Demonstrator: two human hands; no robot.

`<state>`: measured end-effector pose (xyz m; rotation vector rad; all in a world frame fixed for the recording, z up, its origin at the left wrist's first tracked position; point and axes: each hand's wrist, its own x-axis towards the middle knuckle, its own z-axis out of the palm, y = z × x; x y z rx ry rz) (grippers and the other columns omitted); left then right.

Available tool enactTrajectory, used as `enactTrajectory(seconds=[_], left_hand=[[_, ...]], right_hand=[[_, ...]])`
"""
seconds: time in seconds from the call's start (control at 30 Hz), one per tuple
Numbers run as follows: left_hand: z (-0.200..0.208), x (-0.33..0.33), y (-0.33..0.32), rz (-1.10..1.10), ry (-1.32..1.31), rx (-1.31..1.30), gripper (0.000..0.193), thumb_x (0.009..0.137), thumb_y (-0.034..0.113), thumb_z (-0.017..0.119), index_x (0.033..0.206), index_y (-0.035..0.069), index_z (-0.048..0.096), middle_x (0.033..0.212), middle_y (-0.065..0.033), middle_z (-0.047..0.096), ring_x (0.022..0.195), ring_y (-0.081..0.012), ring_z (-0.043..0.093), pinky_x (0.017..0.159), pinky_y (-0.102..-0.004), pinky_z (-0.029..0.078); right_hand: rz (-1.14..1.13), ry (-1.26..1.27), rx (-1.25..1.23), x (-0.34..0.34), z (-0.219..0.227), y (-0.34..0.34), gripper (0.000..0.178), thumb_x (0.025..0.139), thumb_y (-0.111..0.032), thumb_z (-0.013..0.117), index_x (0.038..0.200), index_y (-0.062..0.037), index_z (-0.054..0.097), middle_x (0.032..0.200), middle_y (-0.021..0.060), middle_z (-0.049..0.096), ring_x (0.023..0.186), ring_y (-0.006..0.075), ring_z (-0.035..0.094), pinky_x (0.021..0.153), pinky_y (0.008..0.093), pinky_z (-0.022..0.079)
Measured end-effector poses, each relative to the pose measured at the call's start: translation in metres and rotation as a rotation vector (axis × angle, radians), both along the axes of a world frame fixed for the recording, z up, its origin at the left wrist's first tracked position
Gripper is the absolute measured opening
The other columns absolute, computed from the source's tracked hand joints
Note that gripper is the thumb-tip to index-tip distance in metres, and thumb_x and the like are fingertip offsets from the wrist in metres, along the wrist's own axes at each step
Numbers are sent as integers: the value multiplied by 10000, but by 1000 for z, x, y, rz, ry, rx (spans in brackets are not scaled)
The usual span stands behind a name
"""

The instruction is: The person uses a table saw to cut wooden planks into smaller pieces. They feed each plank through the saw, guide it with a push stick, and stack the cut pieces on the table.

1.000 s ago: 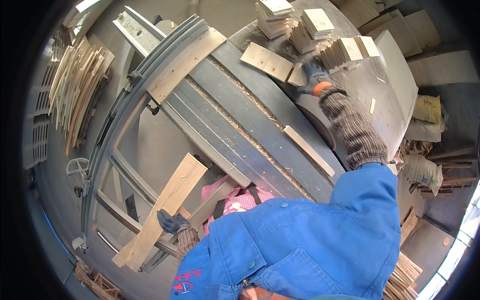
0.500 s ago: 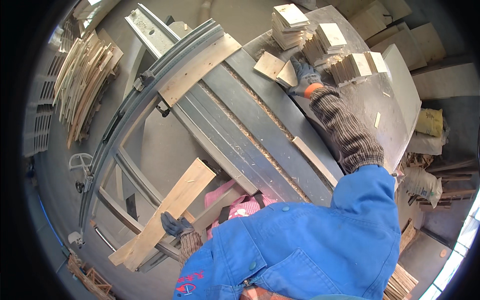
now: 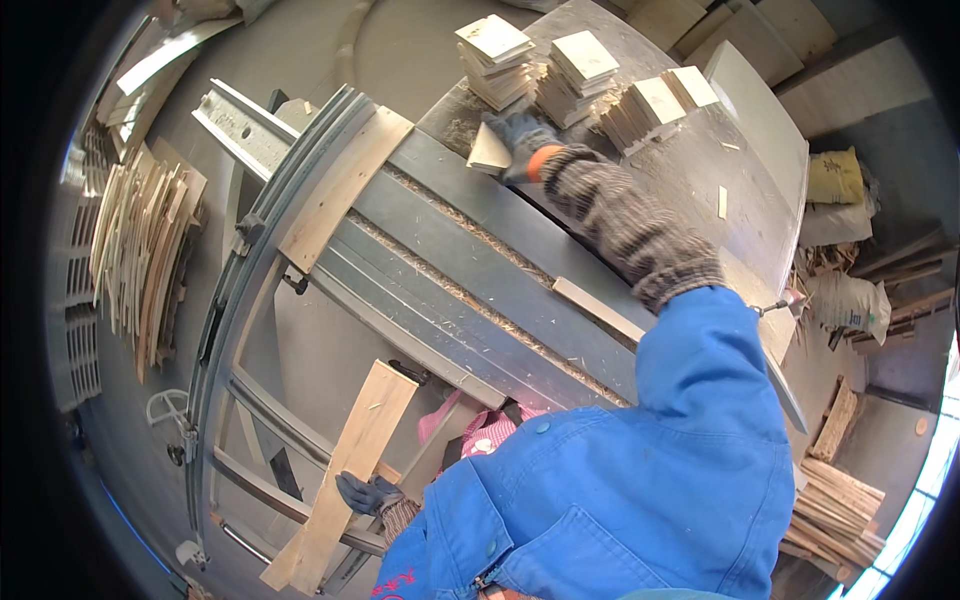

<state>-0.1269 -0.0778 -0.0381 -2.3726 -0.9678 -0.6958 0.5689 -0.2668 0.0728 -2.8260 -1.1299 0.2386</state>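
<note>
My right hand (image 3: 520, 140), in a grey glove with an orange cuff, reaches over the flat metal table of a saw and closes on a small square wooden piece (image 3: 488, 150). Its fingers partly hide the piece. Just beyond stand stacks of similar thin wooden squares (image 3: 497, 62), with more stacks (image 3: 578, 75) to their right. My left hand (image 3: 368, 494), also gloved, lies with fingers stretched on a long wooden board (image 3: 345, 460). That board slants across the rails of the saw's sliding frame (image 3: 262, 413).
Sawdust-filled grooves run along the saw table (image 3: 440, 250). A wooden strip (image 3: 600, 308) lies near my right sleeve, and a wide board (image 3: 345, 190) crosses the table's left end. Piled wooden strips (image 3: 145, 260) stand at far left; sacks (image 3: 845, 300) lie at right.
The view has shifted, so the table and stacks sit further left. Two loose squares lay beside my right hand; now one shows at its fingers. My left hand stays on the board.
</note>
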Motion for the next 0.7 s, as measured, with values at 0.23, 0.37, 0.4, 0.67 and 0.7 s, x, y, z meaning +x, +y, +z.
enactTrajectory(seconds=[0.23, 0.37, 0.4, 0.67, 0.7], left_hand=[[11, 7, -5, 50, 78, -7, 469, 1036, 397, 446, 1326, 41, 543, 1355, -142, 554, 1234, -320, 579, 1025, -457, 492], [12, 7, -5, 27, 74, -4, 439, 1017, 345, 503, 1342, 52, 527, 1375, -141, 540, 1252, -329, 567, 1037, -459, 483], [11, 7, -4, 10, 73, 14, 433, 1012, 329, 517, 1344, 52, 526, 1378, -145, 538, 1255, -332, 564, 1035, -459, 485], [22, -1, -5, 87, 159, -245, 469, 974, 289, 589, 1351, 20, 513, 1387, -190, 531, 1281, -371, 530, 1073, -494, 440], [29, -1, -6, 105, 169, -303, 485, 961, 283, 606, 1353, 13, 512, 1383, -201, 534, 1286, -381, 523, 1083, -502, 426]], right_hand=[[-174, 52, 100, 7, 6, -201, 1165, 569, -463, 877, 1507, -10, 357, 1429, 260, 483, 1337, 420, 453, 1145, 460, 378], [-579, 124, 170, 31, -23, -295, 1252, 541, -483, 907, 1532, -9, 308, 1453, 273, 475, 1351, 383, 476, 1132, 378, 404], [-709, 55, 143, 35, -38, -307, 1280, 527, -498, 910, 1539, -11, 296, 1456, 274, 470, 1355, 385, 473, 1133, 373, 401], [-1023, 139, 7, 89, -110, -323, 1358, 569, -736, 814, 1590, -91, 193, 1472, 270, 433, 1348, 422, 463, 1110, 494, 400], [-984, 114, 34, 91, -108, -327, 1367, 564, -766, 796, 1590, -93, 193, 1487, 270, 417, 1360, 423, 448, 1122, 499, 387]])
